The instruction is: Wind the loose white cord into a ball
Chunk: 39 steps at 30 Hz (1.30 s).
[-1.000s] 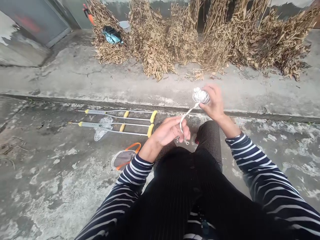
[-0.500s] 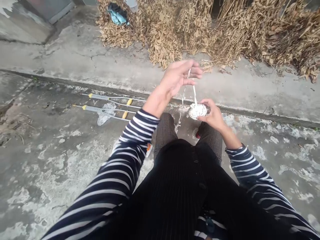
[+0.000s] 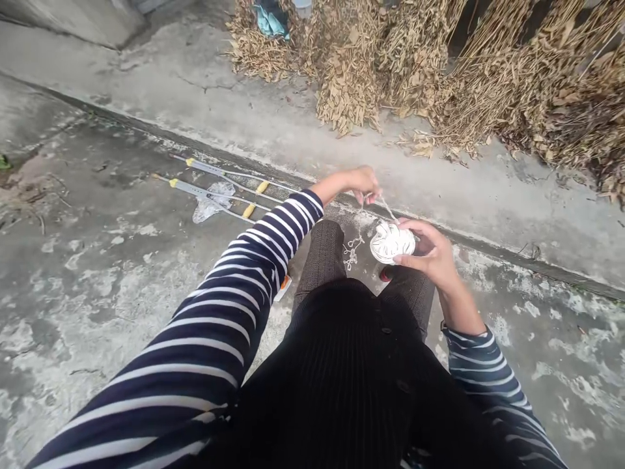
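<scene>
Right grip point(image 3: 432, 253) is grasping a ball of white cord point(image 3: 389, 243), which is sitting just left of it, kinda bulging out past the hold. Left grip point(image 3: 362, 181) is pinching a strand point(image 3: 388, 208) running from that ball, and a loose tail point(image 3: 352, 246) is dangling below it. Crutches point(image 3: 193, 189) are lying off left of that grip, dried plants point(image 3: 351, 85) bunching up beyond both.

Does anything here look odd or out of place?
Perhaps the crutches: they lie flat on the concrete, with a crumpled clear plastic bag apparently under one. A blue cloth also looks misplaced among the dry plants. The white string hanging below the left hand looks kinked and tangled.
</scene>
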Tool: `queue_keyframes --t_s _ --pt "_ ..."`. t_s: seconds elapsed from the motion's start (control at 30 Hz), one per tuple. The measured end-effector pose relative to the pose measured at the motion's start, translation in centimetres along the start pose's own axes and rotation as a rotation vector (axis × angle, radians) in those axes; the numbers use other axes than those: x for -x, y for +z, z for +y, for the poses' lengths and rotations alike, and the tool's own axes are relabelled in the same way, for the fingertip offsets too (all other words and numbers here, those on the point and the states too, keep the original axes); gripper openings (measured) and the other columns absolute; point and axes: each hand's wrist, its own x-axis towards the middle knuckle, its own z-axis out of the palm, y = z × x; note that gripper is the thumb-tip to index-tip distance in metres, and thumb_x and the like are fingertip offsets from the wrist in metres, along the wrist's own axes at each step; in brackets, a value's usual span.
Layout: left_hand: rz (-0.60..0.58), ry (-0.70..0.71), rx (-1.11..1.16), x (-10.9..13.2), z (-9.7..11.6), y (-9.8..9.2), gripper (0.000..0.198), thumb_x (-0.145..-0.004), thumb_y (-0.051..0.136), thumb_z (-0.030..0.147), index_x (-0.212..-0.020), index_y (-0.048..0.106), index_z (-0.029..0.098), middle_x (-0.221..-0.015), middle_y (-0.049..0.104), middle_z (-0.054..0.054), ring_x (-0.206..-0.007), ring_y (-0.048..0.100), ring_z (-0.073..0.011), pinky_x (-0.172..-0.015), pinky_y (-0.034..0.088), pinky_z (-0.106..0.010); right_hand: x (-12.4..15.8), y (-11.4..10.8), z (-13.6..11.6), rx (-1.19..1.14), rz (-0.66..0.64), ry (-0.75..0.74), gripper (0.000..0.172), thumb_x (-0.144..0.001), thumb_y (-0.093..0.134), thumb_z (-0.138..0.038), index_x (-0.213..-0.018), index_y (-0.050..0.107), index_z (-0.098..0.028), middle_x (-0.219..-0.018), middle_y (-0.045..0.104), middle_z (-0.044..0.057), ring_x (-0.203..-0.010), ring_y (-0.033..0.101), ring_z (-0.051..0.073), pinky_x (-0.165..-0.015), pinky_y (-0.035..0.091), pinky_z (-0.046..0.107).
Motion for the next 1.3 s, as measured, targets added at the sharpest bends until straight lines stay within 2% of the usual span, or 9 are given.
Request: queue_keyframes --t_s 0.17,0.27,0.33,0.6,0.77,0.9,1.07,1.2,1.3 --pt "0.139 0.241 0.335 2.9 -1.9 5.0 0.010 -0.085 0.075 0.014 -0.094 0.077 0.011 -0.098 0.077 -0.010 -0.087 0.071 -0.0166 -0.078 0.058 -0.030 -0.3 -0.2 -1.0 -0.001 0.103 0.016 0.049 -0.063 0.098 -0.029 -0.107 0.076 -0.029 -0.126 0.074 0.003 -0.124 0.067 0.026 -0.096 0.060 0.038" --pt "-0.032 0.410 0.566 6.1 -1.8 7.3 0.025 -0.087 0.077 0.022 -0.111 0.078 0.014 -0.120 0.077 -0.013 -0.105 0.072 -0.0184 -0.086 0.056 -0.029 -0.8 -0.3 -1.4 -0.059 0.078 0.068 0.054 -0.060 0.099 -0.031 -0.108 0.076 -0.029 -0.119 0.076 0.003 -0.111 0.071 0.025 -0.092 0.061 0.039" --pt "-0.112 0.413 0.627 7.5 -1.7 7.8 0.032 -0.081 0.084 0.025 -0.112 0.078 0.016 -0.120 0.078 -0.013 -0.106 0.073 -0.0185 -0.088 0.055 -0.028 -1.0 -0.4 -1.6 -0.096 0.036 0.098 0.058 -0.058 0.100 -0.031 -0.111 0.076 -0.028 -0.119 0.077 0.003 -0.110 0.072 0.025 -0.096 0.061 0.041" --pt "-0.162 0.350 0.387 8.6 -0.6 5.2 0.023 -0.084 0.080 0.033 -0.093 0.080 0.012 -0.080 0.077 -0.007 -0.066 0.067 -0.0125 -0.064 0.053 -0.025 -0.8 -0.6 -2.7 -0.118 0.039 0.097 0.059 -0.055 0.101 -0.027 -0.110 0.077 -0.027 -0.121 0.074 0.004 -0.112 0.069 0.025 -0.099 0.058 0.041" --pt "-0.245 0.385 0.182 7.9 -0.8 2.7 0.017 -0.086 0.076 0.026 -0.081 0.077 0.010 -0.076 0.075 -0.007 -0.067 0.068 -0.0125 -0.063 0.054 -0.023 -0.3 -1.4 -3.0 -0.142 0.064 0.096 0.063 -0.051 0.102 -0.032 -0.107 0.074 -0.027 -0.113 0.073 0.005 -0.106 0.069 0.026 -0.094 0.059 0.041" --pt "-0.132 0.310 0.301 6.0 -3.3 1.3 0.019 -0.087 0.075 0.027 -0.082 0.076 0.009 -0.085 0.078 -0.012 -0.075 0.072 -0.0144 -0.070 0.059 -0.027 0.1 -2.6 -3.8 -0.160 0.172 0.048 0.070 -0.048 0.103 -0.046 -0.109 0.072 -0.029 -0.111 0.073 0.005 -0.099 0.070 0.026 -0.089 0.061 0.043" --pt "-0.017 0.232 0.494 2.7 -6.0 2.5 0.026 -0.081 0.084 0.031 -0.087 0.075 0.008 -0.094 0.078 -0.015 -0.084 0.073 -0.0177 -0.082 0.062 -0.035 0.4 -4.2 -6.8 -0.121 0.213 -0.074 0.070 -0.051 0.101 -0.053 -0.111 0.072 -0.031 -0.130 0.070 0.006 -0.121 0.067 0.034 -0.102 0.058 0.050" --pt "0.149 0.176 0.326 0.6 -5.7 4.6 0.017 -0.079 0.083 0.024 -0.084 0.075 0.010 -0.090 0.077 -0.011 -0.089 0.071 -0.0204 -0.088 0.059 -0.037 -0.2 -5.4 -8.6 -0.053 0.244 -0.152 0.072 -0.055 0.096 -0.060 -0.115 0.068 -0.032 -0.137 0.068 0.006 -0.128 0.065 0.038 -0.107 0.056 0.055" --pt "0.324 0.200 0.164 0.3 -4.5 6.3 0.017 -0.075 0.079 0.011 -0.092 0.078 0.013 -0.101 0.078 -0.010 -0.103 0.068 -0.0235 -0.101 0.053 -0.036 -1.0 -5.4 -7.9 -0.040 0.264 -0.088 0.068 -0.054 0.098 -0.049 -0.111 0.067 -0.030 -0.130 0.072 0.006 -0.125 0.068 0.036 -0.106 0.057 0.053"
